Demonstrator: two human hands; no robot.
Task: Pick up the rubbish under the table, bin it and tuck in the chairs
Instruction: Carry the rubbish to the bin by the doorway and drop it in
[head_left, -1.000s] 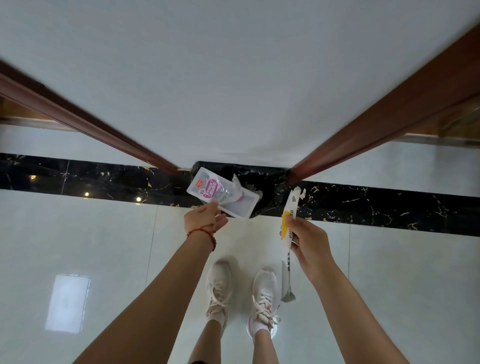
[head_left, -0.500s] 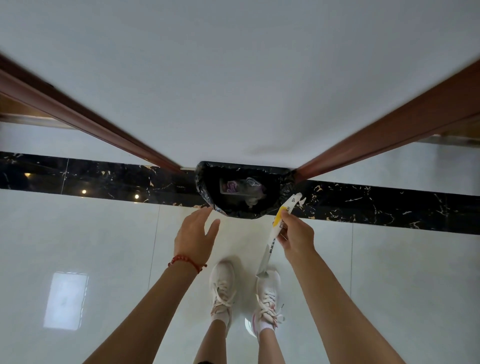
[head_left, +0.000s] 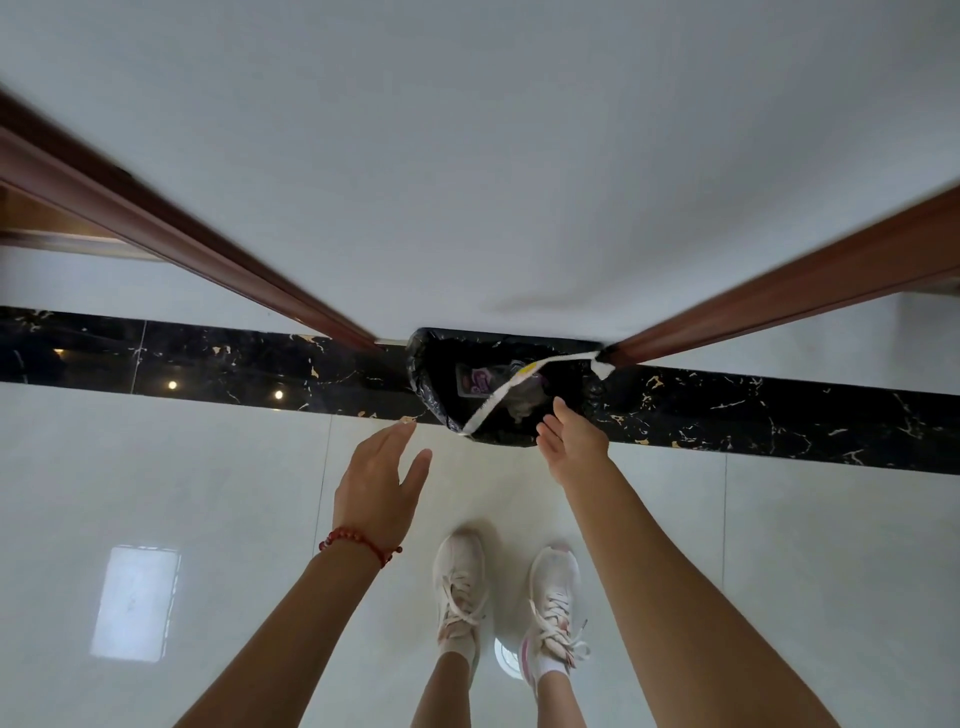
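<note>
A bin lined with a black bag (head_left: 434, 387) stands on the floor against the wall, straight ahead of my feet. A long white and yellow wrapper (head_left: 511, 387) lies slanted across its mouth, one end sticking out over the right rim. Below it inside the bin lies a clear packet with a pink and purple label (head_left: 479, 383). My right hand (head_left: 574, 441) hovers open at the bin's near right rim, apart from the wrapper. My left hand (head_left: 376, 480), with a red bead bracelet at the wrist, is open to the left of the bin and holds nothing.
A white wall (head_left: 493, 156) fills the upper view, flanked by brown wooden door frames on the left (head_left: 171, 234) and on the right (head_left: 779, 301). A black marble strip (head_left: 208, 364) crosses the glossy pale tiled floor. My white trainers (head_left: 460, 587) stand just short of the bin.
My left hand dropped the labelled packet into the bin and drew back open. My right hand then let go of the long wrapper, which now lies across the bin's mouth.
</note>
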